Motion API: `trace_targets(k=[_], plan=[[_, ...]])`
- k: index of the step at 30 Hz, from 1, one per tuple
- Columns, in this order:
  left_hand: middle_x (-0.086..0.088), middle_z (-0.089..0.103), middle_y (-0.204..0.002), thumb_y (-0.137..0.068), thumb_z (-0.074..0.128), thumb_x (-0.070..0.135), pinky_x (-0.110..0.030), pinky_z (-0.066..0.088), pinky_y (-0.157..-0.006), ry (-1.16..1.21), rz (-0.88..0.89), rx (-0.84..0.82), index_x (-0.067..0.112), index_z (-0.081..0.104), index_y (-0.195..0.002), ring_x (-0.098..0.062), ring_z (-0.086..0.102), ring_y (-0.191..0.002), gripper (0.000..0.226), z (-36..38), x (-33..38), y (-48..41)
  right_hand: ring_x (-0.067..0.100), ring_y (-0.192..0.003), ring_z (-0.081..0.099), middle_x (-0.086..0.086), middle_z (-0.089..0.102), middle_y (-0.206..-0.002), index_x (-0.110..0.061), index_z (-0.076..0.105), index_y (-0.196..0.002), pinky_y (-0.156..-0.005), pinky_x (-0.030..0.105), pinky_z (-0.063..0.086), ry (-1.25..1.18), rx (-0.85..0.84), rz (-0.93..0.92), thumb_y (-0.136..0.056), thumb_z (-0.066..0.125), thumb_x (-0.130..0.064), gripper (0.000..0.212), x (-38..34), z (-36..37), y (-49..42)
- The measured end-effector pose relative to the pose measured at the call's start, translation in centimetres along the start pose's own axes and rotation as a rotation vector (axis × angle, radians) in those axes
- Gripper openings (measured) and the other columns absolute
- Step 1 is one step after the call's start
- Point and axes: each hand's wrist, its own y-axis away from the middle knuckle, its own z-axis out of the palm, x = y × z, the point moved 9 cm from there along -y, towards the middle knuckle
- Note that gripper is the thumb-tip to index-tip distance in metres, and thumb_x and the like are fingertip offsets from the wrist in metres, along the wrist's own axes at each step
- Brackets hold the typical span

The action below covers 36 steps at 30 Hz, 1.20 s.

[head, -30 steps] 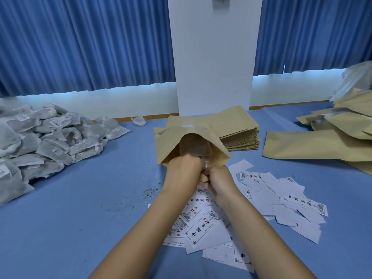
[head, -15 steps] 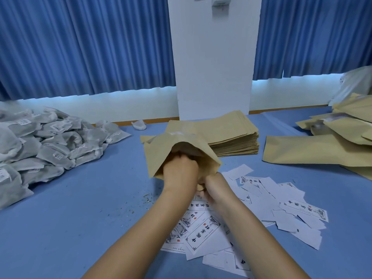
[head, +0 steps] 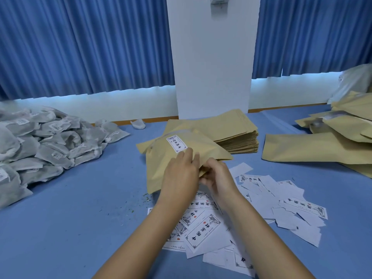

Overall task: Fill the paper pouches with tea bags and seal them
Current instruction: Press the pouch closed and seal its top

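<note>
Lying on the blue surface (head: 70, 218), just in front of a stack of flat tan pouches (head: 231, 129), the tan paper pouch (head: 161, 164) with a white printed label (head: 176, 143) sat under the left hand (head: 179, 174), whose fingers rested nearly straight on it. The right hand (head: 217, 178) curled its fingers round the pouch's near right edge, pinching it. A heap of grey mesh tea bags (head: 40, 143) lay well apart at the left, and loose white paper labels (head: 203, 232) were scattered beneath the forearms.

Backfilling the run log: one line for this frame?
pouch: label up, on table | left hand: presses pouch | right hand: pinches pouch edge
</note>
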Motion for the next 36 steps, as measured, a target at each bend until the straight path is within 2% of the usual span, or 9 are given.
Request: trace_targets(k=[3, 6, 9, 11, 13, 15, 20, 26, 36], plan=[[-0.008, 0.056, -0.079, -0.080, 0.055, 0.020, -0.031, 0.039, -0.052, 0.055, 0.126, 0.278, 0.006, 0.071, -0.097, -0.026, 0.055, -0.069, 0.027, -1.4, 0.8, 1.4, 0.015, -0.068, 0.067, 0.003, 0.071, -0.077, -0.011, 0.067, -0.085, -0.062, 0.027, 0.051, -0.147, 0.016, 0.086, -0.096, 0.047, -0.024, 0.027, 0.6, 0.1, 0.2], [-0.002, 0.054, -0.063, -0.086, 0.043, 0.033, -0.024, 0.033, -0.040, 0.329, 0.191, 0.230, 0.013, 0.066, -0.068, -0.021, 0.050, -0.051, 0.035, -0.7, 2.7, 3.7, 0.020, -0.063, 0.063, 0.006, 0.065, -0.072, -0.005, 0.061, -0.090, -0.059, 0.026, 0.051, 0.070, 0.262, 0.116, -0.100, 0.044, -0.021, 0.026, 1.1, -2.7, -0.1], [0.000, 0.049, -0.055, -0.088, 0.032, 0.059, -0.026, 0.030, -0.048, 0.530, -0.235, -0.112, 0.021, 0.055, -0.067, -0.023, 0.049, -0.054, 0.049, 3.6, 0.5, 4.5, 0.024, -0.077, 0.067, 0.008, 0.070, -0.087, -0.010, 0.062, -0.090, -0.080, 0.040, 0.055, 0.136, 0.312, 0.071, -0.099, 0.045, -0.018, 0.021, 0.7, -3.4, -0.4], [-0.007, 0.062, -0.075, -0.092, 0.036, 0.060, -0.031, 0.041, -0.057, 1.115, -0.560, -0.315, 0.021, 0.061, -0.090, -0.027, 0.054, -0.061, 0.046, 6.6, -1.0, 4.7, 0.020, -0.076, 0.070, 0.005, 0.073, -0.086, -0.010, 0.063, -0.094, -0.078, 0.040, 0.057, 0.061, 0.254, 0.047, -0.099, 0.045, -0.013, 0.019, 0.7, -2.5, -0.5], [-0.005, 0.071, -0.091, -0.094, 0.049, 0.047, -0.031, 0.045, -0.060, 1.700, -0.848, -0.200, 0.022, 0.065, -0.102, -0.018, 0.061, -0.064, 0.031, 7.6, -2.3, 4.6, 0.017, -0.075, 0.070, 0.004, 0.074, -0.088, -0.006, 0.061, -0.102, -0.070, 0.033, 0.057, -0.062, 0.154, 0.063, -0.099, 0.045, -0.007, 0.017, 1.3, -1.1, -0.4], [0.004, 0.074, -0.093, -0.093, 0.058, 0.034, -0.023, 0.048, -0.058, 1.971, -1.040, 0.013, 0.021, 0.065, -0.105, -0.010, 0.067, -0.071, 0.019, 8.2, -3.9, 5.1, 0.018, -0.081, 0.069, 0.008, 0.072, -0.096, -0.003, 0.060, -0.108, -0.073, 0.032, 0.057, -0.081, 0.113, 0.082, -0.095, 0.049, -0.001, 0.016, 2.1, -0.4, -0.3], [0.005, 0.070, -0.099, -0.090, 0.065, 0.017, -0.016, 0.050, -0.060, 1.971, -1.254, 0.158, 0.016, 0.064, -0.102, -0.005, 0.067, -0.072, 0.012, 9.7, -6.4, 7.3, 0.012, -0.073, 0.062, 0.006, 0.068, -0.087, 0.000, 0.065, -0.095, -0.059, 0.016, 0.053, -0.117, 0.346, 0.105, -0.087, 0.065, -0.004, 0.009, 2.7, -2.9, 0.6], [0.000, 0.070, -0.094, -0.086, 0.069, 0.014, -0.016, 0.053, -0.055, 1.971, -1.220, 0.101, 0.009, 0.063, -0.101, -0.006, 0.068, -0.060, 0.017, 9.5, -5.8, 7.6, 0.014, -0.059, 0.046, 0.006, 0.059, -0.072, -0.002, 0.064, -0.079, -0.062, 0.022, 0.045, 0.019, 0.475, 0.109, -0.086, 0.067, -0.006, 0.009, 2.6, -4.6, 1.1], [-0.004, 0.074, -0.092, -0.083, 0.072, 0.009, -0.017, 0.053, -0.057, 1.945, -1.123, 0.112, 0.004, 0.064, -0.108, -0.013, 0.070, -0.066, 0.027, 9.6, -5.5, 7.3, 0.015, -0.066, 0.061, 0.005, 0.068, -0.081, -0.003, 0.065, -0.086, -0.054, 0.015, 0.052, -0.054, 0.378, 0.101, -0.083, 0.069, -0.001, 0.006, 3.2, -2.8, 1.3]])
